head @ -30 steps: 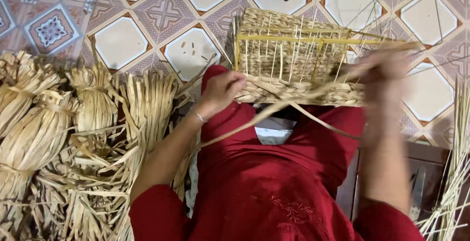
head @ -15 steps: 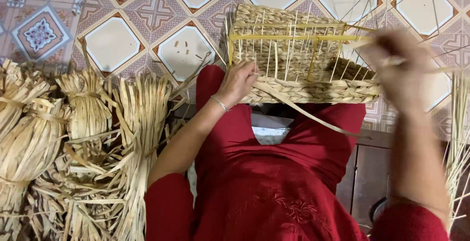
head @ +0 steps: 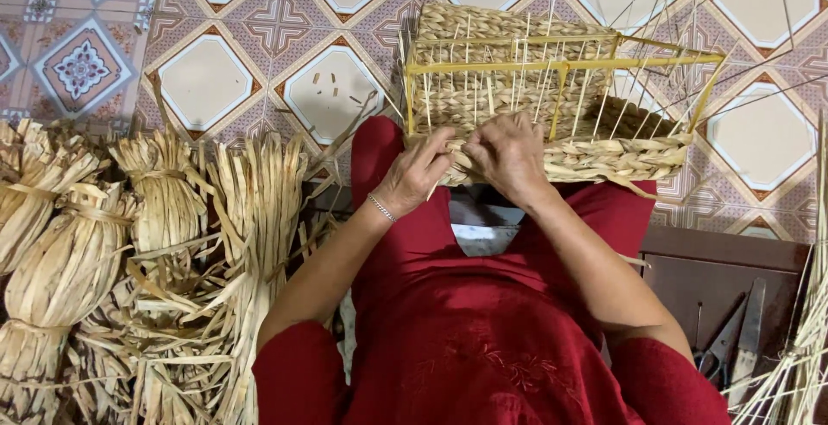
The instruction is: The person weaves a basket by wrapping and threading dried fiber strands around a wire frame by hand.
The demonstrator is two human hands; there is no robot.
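A half-woven straw basket (head: pixel 526 101) on a yellow wire frame (head: pixel 561 67) rests on my lap, over red clothing. Both hands meet at its near woven rim, left of the middle. My left hand (head: pixel 421 170), with a thin bracelet at the wrist, pinches a straw strand against the rim. My right hand (head: pixel 511 156) presses fingers closed on the same braided edge (head: pixel 604 162) right beside it. Thin upright wire ribs stand bare above the woven part.
Bundles of dried straw (head: pixel 78 244) and loose strips (head: pixel 250 235) lie on the patterned tile floor (head: pixel 207 80) at my left. A dark wooden box (head: pixel 733 261) at my right holds scissors (head: pixel 724 347). More long straw strands (head: pixel 802 347) hang at the far right.
My right hand, raised out to the right pulling a strand, has come back down to the basket's near rim beside my left hand. The basket has shifted slightly.
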